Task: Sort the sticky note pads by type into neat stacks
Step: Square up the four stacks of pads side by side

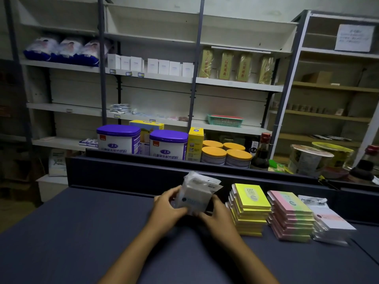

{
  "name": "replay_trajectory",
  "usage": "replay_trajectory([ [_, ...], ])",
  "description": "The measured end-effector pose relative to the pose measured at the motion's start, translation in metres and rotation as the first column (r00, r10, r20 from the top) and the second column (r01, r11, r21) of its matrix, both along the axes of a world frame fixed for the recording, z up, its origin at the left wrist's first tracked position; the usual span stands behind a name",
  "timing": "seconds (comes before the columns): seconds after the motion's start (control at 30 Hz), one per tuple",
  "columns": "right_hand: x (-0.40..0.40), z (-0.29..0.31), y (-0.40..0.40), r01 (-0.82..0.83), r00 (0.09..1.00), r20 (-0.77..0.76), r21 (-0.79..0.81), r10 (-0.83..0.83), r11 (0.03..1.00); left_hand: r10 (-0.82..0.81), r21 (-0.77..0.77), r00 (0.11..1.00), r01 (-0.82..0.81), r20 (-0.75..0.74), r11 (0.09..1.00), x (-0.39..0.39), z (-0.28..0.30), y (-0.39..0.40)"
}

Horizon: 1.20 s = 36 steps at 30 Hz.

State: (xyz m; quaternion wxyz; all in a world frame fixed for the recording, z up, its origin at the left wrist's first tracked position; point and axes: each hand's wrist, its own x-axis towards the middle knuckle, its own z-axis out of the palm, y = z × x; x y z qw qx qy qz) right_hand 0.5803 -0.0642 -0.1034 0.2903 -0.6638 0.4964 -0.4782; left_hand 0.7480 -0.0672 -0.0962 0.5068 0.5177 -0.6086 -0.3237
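While both hands point(170, 208) point(219, 214) clamp white pads point(194, 198); three stacks beside: yellow point(249, 210), pink-green point(291, 218), white point(330, 222)

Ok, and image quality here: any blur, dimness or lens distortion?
Head view: dim overall; wide-angle lens bows the shelf uprights; white pads held by left hand and right hand look motion-smeared; yellow stack stays legible.

Three stacks of sticky note pads point(251, 210) stand side by side near the counter's point(82, 232) right edge. Left of them, both hands hold a bundle of pads point(194, 196) close to the back wall point(123, 173), behind which stand milk powder tins point(119, 140).
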Motion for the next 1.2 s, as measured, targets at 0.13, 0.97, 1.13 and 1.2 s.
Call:
replay_trajectory([
  [0.13,-0.002,0.006,-0.006,-0.026,0.963,0.271,0.08,0.003,0.996,-0.058,-0.076,0.965,0.04,-0.258,0.996,0.006,0.009,0.0],
  [0.97,-0.011,-0.003,-0.007,0.077,0.991,-0.106,-0.091,-0.087,0.993,-0.12,-0.015,0.993,0.12,0.015,0.993,0.0,-0.01,-0.005],
  [1.13,-0.007,-0.003,-0.003,0.055,0.985,-0.16,-0.108,-0.072,0.993,-0.119,0.005,0.988,0.119,0.098,0.993,-0.001,-0.015,-0.007],
  [1.2,-0.006,0.0,-0.002,0.053,0.984,-0.166,-0.115,-0.072,0.992,-0.109,-0.001,0.989,0.109,0.105,0.994,-0.002,-0.015,-0.006],
])
